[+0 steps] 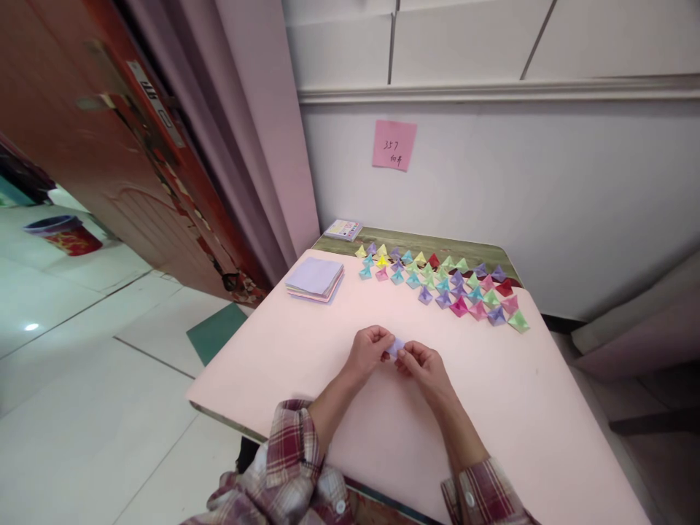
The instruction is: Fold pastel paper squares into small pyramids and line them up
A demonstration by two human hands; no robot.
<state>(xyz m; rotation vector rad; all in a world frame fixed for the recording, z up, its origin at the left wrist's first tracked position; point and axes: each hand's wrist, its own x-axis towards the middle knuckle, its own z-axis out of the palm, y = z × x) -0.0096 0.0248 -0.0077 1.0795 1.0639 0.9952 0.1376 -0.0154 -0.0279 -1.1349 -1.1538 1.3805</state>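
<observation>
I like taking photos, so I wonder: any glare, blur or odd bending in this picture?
Head view: a bright glare spot on the floor at left; head view: the door leans steeply, perhaps wide-lens distortion, its handle looking smeared; head view: shadows near the left hand and right hand are soft, their purple paper showing little detail.

Left hand pinching, right hand likewise

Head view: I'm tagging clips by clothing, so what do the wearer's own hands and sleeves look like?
The left hand and right hand are ungloved. The left sleeve and right sleeve are plaid, maroon with pale grey-white, ending well back from the hands; the right one bears a pale, round button.
</observation>
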